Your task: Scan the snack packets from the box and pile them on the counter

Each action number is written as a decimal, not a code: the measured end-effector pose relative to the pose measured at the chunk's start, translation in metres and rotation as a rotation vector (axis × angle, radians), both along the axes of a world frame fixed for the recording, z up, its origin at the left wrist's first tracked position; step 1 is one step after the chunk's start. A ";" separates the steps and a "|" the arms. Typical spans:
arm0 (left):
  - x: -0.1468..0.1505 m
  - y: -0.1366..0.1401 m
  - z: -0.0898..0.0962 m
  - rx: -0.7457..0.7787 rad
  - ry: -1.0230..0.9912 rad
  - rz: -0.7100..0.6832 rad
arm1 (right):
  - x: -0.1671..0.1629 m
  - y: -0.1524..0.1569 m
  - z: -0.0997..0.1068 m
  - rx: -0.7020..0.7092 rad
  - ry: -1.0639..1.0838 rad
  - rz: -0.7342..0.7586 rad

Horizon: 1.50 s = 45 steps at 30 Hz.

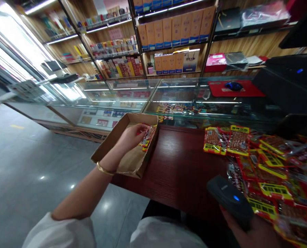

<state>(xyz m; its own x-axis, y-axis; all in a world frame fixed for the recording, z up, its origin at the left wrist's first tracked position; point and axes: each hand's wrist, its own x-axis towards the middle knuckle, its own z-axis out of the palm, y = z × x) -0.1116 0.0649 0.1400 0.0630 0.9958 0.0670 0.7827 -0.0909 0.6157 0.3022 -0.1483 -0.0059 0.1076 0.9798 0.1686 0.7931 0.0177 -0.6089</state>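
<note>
Crinkly snack packet (147,135) gripped by left hand (133,135) over cardboard box (112,144); right hand (249,229) holds scanner (229,197)

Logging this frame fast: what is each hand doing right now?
Left hand: closed on a red and yellow snack packet inside the brown cardboard box.
Right hand: closed on a black handheld barcode scanner.

Dark red-brown wooden counter (179,168), centre of frame. At its left edge lies an open cardboard box (117,144), partly overhanging the floor side. At right, a spread of red-and-yellow snack packets (262,162) covers the surface, overlapping toward the lower right corner.
</note>
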 end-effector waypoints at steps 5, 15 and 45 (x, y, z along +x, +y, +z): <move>-0.022 0.047 -0.044 -0.205 0.346 0.046 | -0.033 0.004 0.010 0.011 0.025 0.072; -0.010 0.049 -0.042 -0.210 0.340 0.095 | -0.028 -0.004 0.003 -0.060 -0.031 0.117; 0.138 0.017 -0.129 -0.597 -1.138 -0.051 | -0.050 -0.003 0.023 -0.072 0.023 0.084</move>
<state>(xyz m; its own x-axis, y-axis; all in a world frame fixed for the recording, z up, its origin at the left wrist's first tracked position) 0.0263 0.0819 0.0112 0.3035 0.8883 -0.3447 -0.2042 0.4141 0.8870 0.2517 -0.1516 0.0172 0.0279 0.9950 0.0957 0.7767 0.0387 -0.6286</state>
